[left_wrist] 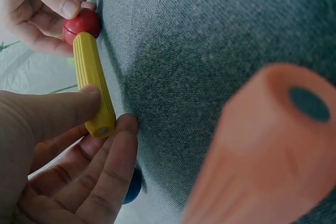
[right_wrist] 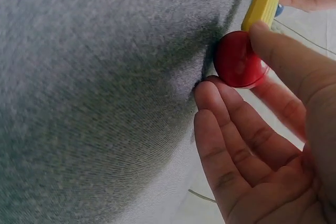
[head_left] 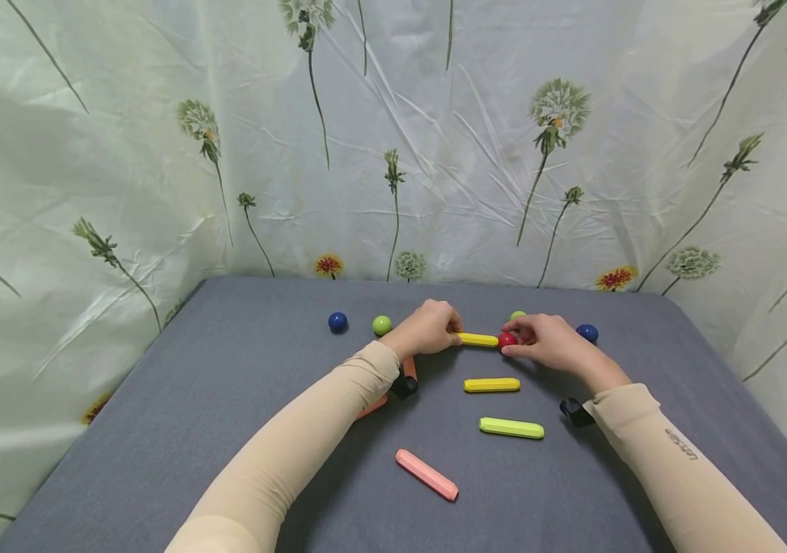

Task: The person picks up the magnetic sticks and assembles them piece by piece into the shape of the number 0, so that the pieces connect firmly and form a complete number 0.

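My left hand (head_left: pixel 428 329) pinches a ridged yellow stick (head_left: pixel 478 339) near one end, between thumb and fingers. Against the stick's far end sits a red ball (head_left: pixel 507 340), and the two touch. Thumb and fingers of my right hand (head_left: pixel 550 342) grip that ball from the other side, as the right wrist view shows. A green ball (head_left: pixel 517 315) peeks out behind the right hand. Another green ball (head_left: pixel 382 326) lies beside the left wrist. Closer to me than the held stick lies a second yellow stick (head_left: pixel 492 385).
Blue balls lie at the left (head_left: pixel 338 322) and right (head_left: pixel 587 332). Nearer are a lime stick (head_left: pixel 511 428) and a pink stick (head_left: pixel 427 475). Orange sticks (head_left: pixel 410 369) are partly hidden by the left arm. Behind the grey table (head_left: pixel 158 430) hangs a flowered curtain (head_left: pixel 434 153).
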Action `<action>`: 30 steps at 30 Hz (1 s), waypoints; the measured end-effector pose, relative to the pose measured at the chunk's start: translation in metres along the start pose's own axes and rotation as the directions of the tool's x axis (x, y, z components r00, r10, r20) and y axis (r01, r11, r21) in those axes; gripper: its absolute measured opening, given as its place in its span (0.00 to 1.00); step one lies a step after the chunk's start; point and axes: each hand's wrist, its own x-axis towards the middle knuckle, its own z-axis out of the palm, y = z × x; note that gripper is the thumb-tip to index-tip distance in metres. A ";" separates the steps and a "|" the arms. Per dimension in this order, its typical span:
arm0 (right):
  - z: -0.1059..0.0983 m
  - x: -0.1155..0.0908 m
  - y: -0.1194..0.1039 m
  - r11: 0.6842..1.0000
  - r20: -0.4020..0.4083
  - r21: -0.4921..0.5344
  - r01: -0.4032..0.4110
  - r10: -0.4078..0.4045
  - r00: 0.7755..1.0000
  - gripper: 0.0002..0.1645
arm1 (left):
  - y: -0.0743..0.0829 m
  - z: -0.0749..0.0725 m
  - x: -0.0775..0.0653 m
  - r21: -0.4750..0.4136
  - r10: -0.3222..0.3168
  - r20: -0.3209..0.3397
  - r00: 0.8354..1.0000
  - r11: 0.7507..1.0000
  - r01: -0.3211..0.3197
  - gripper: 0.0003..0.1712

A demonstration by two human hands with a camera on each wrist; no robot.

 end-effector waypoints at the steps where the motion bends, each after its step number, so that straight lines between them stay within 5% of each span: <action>1: 0.000 0.000 0.000 1.000 0.000 -0.007 0.009 -0.009 1.000 0.25 | 0.000 0.000 0.000 0.001 0.000 0.000 1.000 1.000 0.000 0.08; 21: 0.003 0.003 -0.001 0.999 -0.005 -0.042 -0.003 0.003 1.000 0.19 | -0.002 -0.001 -0.004 0.040 -0.009 -0.016 1.000 0.999 0.009 0.15; 30: 0.003 0.001 -0.003 0.998 -0.005 -0.056 -0.004 0.004 1.000 0.21 | -0.008 -0.008 -0.011 -0.013 0.022 -0.021 1.000 1.000 -0.022 0.16</action>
